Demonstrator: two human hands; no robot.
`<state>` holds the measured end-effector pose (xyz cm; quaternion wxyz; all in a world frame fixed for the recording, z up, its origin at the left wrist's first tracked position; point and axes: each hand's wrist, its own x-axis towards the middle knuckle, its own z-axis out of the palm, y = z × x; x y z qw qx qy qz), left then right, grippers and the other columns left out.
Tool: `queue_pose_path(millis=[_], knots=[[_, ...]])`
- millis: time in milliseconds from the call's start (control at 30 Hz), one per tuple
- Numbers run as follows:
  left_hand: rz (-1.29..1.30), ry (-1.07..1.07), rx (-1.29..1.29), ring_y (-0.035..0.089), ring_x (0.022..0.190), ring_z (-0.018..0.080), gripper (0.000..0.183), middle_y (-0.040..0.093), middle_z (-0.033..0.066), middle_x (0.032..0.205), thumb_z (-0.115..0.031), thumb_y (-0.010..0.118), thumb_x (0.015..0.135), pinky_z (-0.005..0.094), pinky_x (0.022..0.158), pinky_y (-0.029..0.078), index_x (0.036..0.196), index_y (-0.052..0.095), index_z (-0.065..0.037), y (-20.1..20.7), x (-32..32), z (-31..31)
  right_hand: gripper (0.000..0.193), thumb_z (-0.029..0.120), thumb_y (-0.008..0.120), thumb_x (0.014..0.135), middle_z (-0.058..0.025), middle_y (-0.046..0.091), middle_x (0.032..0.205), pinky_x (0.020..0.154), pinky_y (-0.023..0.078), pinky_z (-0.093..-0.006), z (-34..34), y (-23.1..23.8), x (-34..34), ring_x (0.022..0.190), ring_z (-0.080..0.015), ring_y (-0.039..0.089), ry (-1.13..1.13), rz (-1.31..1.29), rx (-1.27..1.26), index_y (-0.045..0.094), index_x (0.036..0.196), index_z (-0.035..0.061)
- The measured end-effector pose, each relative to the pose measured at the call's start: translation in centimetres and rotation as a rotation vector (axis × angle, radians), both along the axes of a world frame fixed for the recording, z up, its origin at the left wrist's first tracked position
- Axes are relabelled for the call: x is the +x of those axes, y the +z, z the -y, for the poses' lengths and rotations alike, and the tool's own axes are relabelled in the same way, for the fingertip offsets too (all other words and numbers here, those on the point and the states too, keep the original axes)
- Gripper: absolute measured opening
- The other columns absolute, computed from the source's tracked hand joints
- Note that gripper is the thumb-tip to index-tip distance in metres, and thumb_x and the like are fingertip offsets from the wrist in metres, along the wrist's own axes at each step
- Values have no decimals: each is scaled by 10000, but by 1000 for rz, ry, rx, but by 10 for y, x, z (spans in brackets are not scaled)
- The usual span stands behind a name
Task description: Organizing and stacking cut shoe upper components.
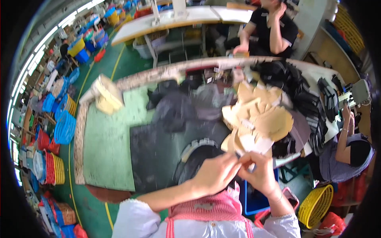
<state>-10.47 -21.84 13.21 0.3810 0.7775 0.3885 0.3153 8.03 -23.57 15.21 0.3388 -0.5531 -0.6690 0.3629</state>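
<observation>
Close together over the near side of the table, my left hand and my right hand meet at their fingertips. Both are closed in a pinch, and whatever lies between them is too small to make out. Just beyond the fingers spreads a loose pile of pale yellow curved pieces. Below and left of my left hand lies a black rounded piece with a pale notched strip along its far edge, partly covered by my hand. A dark mat runs underneath, with crumpled black material on it.
Stacked black pieces line the table's right side. A cream block-like object stands at the far left on the green tabletop. A blue bin and a yellow basket sit at lower right. Co-workers sit beyond and to the right.
</observation>
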Motion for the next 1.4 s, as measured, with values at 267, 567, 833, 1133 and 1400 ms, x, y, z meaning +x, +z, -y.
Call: queue_pose_path(millis=[267,567,833,1133,1400], knots=[[706,-170,-938,607,804,121,208,648,121,1020,-48,628,913,245,700,476,760,488,-37,-36,-60,-14,211,252,475,950,-139,632,1165,982,474,-428,-6,-23,10,1091,-277,614,-277,-1373,-718,555,1044,81],[728,-163,-1228,528,964,140,274,443,18,885,39,416,651,260,915,422,904,434,-64,-44,-106,0,570,110,798,706,-127,678,1135,1034,428,-442,-3,-28,13,1195,-332,577,78,509,248,593,1238,128],[776,156,-993,723,912,273,868,716,208,1016,-681,132,997,390,725,615,1160,602,30,-50,-120,-9,130,108,634,988,9,582,733,529,455,-204,-17,-53,-10,585,-44,542,8,-399,-510,578,960,-6],[117,364,-792,628,512,85,282,652,50,622,-215,696,955,213,409,416,786,613,-4,-66,-108,-22,176,137,692,931,-43,613,633,496,472,-237,-60,-70,-36,549,-97,647,24,21,-512,610,894,-14],[-406,424,-247,677,749,274,246,682,89,809,-199,810,785,436,695,511,878,625,-66,-48,-130,-65,387,388,712,894,-139,643,669,575,509,-411,-77,-71,-15,593,-318,650,194,708,-146,617,775,32]])
